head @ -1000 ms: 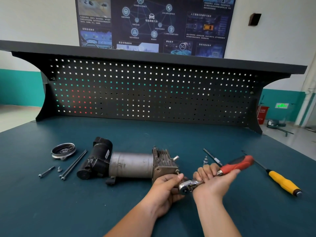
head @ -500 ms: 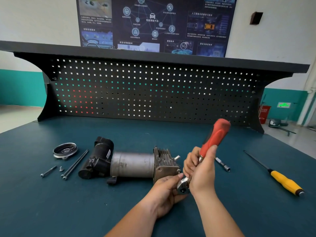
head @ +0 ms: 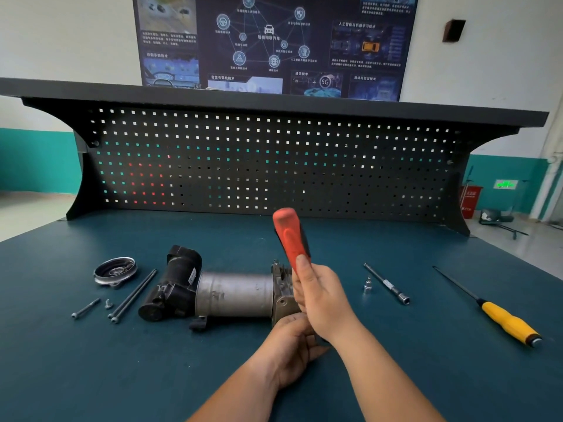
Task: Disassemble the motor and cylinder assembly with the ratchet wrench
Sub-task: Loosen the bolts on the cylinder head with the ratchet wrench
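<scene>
Head view: the right hand (head: 323,300) is gripping the ratchet wrench (head: 291,239), fingers closed round its red handle, which is pointing to 12 o'clock. The left hand (head: 291,345) is curling under the wrench head, which is hidden; its hold cannot be told. The motor and cylinder assembly (head: 234,293) is lying at 9 o'clock of both hands.

Risk: the socket may be slipping off the fastener if the handle tilts.

Legible: "5G" on the wall poster (head: 325,82).

The ratchet wrench (head: 291,236) has swung from lying out to the right to standing nearly upright. The right hand (head: 323,300) turned with it, now above the left hand's fingers (head: 300,322), hiding the wrench head
</scene>
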`<state>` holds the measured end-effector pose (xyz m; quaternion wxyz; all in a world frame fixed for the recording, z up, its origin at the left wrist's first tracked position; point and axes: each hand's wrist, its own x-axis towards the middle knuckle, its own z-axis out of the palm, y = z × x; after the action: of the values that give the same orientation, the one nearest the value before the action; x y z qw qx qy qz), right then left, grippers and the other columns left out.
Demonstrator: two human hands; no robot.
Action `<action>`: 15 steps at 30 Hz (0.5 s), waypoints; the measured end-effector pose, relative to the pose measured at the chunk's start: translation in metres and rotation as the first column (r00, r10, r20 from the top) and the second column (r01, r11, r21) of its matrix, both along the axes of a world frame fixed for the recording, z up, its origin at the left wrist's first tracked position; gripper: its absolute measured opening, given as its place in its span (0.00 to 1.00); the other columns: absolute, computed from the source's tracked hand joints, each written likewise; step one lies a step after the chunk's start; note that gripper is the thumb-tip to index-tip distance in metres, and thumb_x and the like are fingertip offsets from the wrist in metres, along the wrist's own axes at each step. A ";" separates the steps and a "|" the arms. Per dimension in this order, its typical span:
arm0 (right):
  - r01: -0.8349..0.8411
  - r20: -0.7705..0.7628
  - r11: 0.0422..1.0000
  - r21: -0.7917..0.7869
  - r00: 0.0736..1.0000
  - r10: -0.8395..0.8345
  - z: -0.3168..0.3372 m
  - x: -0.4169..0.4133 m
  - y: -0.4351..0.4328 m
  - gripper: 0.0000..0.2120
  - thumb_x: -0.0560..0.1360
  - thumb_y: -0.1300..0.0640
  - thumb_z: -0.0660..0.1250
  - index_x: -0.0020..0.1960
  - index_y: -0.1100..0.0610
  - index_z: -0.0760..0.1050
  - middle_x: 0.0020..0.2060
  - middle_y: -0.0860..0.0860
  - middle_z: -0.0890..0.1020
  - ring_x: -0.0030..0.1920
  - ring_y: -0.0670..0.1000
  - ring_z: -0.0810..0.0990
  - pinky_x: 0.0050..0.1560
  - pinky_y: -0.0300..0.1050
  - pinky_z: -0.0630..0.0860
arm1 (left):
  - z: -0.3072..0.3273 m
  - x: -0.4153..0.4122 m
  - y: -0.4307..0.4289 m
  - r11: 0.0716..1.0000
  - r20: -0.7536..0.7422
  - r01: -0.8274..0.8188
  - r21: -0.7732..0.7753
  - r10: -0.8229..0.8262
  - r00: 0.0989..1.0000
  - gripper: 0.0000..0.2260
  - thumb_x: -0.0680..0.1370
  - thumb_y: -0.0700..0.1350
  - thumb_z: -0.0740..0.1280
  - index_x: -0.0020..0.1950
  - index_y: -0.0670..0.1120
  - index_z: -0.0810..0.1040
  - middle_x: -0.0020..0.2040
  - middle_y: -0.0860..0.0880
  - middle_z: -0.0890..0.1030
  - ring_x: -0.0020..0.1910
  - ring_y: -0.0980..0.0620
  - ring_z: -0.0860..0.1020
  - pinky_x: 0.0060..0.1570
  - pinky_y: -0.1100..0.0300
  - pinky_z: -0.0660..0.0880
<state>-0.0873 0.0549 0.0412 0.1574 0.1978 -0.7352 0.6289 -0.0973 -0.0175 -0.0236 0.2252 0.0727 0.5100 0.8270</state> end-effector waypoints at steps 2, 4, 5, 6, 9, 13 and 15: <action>-0.009 -0.003 0.996 -0.088 1.000 0.009 -0.002 0.003 0.002 0.27 0.65 0.30 0.59 0.28 0.53 0.59 0.20 0.42 0.61 0.22 0.41 0.57 0.25 0.35 0.55 | 0.001 0.001 0.000 1.000 -0.007 0.000 0.005 0.000 1.000 0.14 0.76 0.32 0.60 0.37 0.41 0.82 0.36 0.43 0.82 0.34 0.51 0.81 0.39 0.59 0.79; -0.002 0.019 0.969 -0.248 1.000 0.007 -0.003 0.007 0.005 0.34 0.59 0.23 0.63 0.28 0.55 0.59 0.20 0.43 0.61 0.20 0.42 0.56 0.23 0.34 0.54 | 0.000 0.001 0.000 1.000 -0.017 -0.009 -0.001 0.009 1.000 0.16 0.76 0.32 0.61 0.32 0.42 0.82 0.32 0.46 0.81 0.31 0.53 0.80 0.35 0.62 0.79; 0.011 0.032 0.938 -0.346 0.999 0.000 -0.004 0.009 0.007 0.37 0.56 0.21 0.63 0.28 0.55 0.59 0.20 0.44 0.60 0.20 0.42 0.56 0.22 0.35 0.54 | 0.001 0.001 0.000 1.000 -0.014 -0.016 0.001 0.016 1.000 0.15 0.76 0.33 0.62 0.32 0.42 0.82 0.32 0.46 0.82 0.30 0.54 0.80 0.34 0.62 0.78; 0.027 0.046 0.896 -0.444 0.999 -0.007 -0.005 0.010 0.010 0.37 0.56 0.20 0.62 0.28 0.55 0.59 0.20 0.45 0.60 0.19 0.43 0.56 0.21 0.35 0.53 | 0.001 0.001 0.000 1.000 -0.007 -0.026 0.008 0.026 1.000 0.14 0.76 0.35 0.63 0.33 0.43 0.82 0.32 0.46 0.82 0.30 0.54 0.80 0.33 0.62 0.78; 0.100 0.112 0.722 -0.684 0.993 -0.032 -0.006 0.009 0.022 0.32 0.67 0.23 0.53 0.23 0.51 0.60 0.19 0.45 0.58 0.18 0.44 0.55 0.20 0.34 0.53 | 0.002 0.002 0.002 0.998 0.023 -0.053 0.020 0.053 0.998 0.10 0.74 0.41 0.67 0.33 0.43 0.81 0.32 0.47 0.81 0.28 0.55 0.79 0.29 0.64 0.75; 0.215 0.210 0.486 -0.847 0.975 -0.065 -0.013 0.006 0.035 0.33 0.73 0.28 0.45 0.21 0.50 0.59 0.19 0.46 0.57 0.18 0.46 0.54 0.21 0.34 0.51 | 0.003 0.003 0.003 0.999 0.037 -0.045 -0.010 0.045 0.998 0.06 0.72 0.44 0.68 0.39 0.41 0.79 0.33 0.47 0.82 0.28 0.55 0.79 0.28 0.65 0.74; 0.234 0.222 0.444 -0.865 0.972 -0.080 -0.017 0.007 0.036 0.34 0.75 0.29 0.44 0.20 0.50 0.59 0.18 0.46 0.57 0.18 0.46 0.54 0.21 0.34 0.52 | 0.004 0.003 0.004 0.999 0.042 -0.037 -0.013 0.038 0.998 0.06 0.72 0.43 0.68 0.41 0.40 0.79 0.34 0.46 0.83 0.28 0.55 0.79 0.28 0.66 0.74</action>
<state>-0.0807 0.0906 0.0244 0.2396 -0.0292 -0.3260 0.9141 -0.0939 -0.0139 -0.0198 0.2208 0.0440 0.5115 0.8293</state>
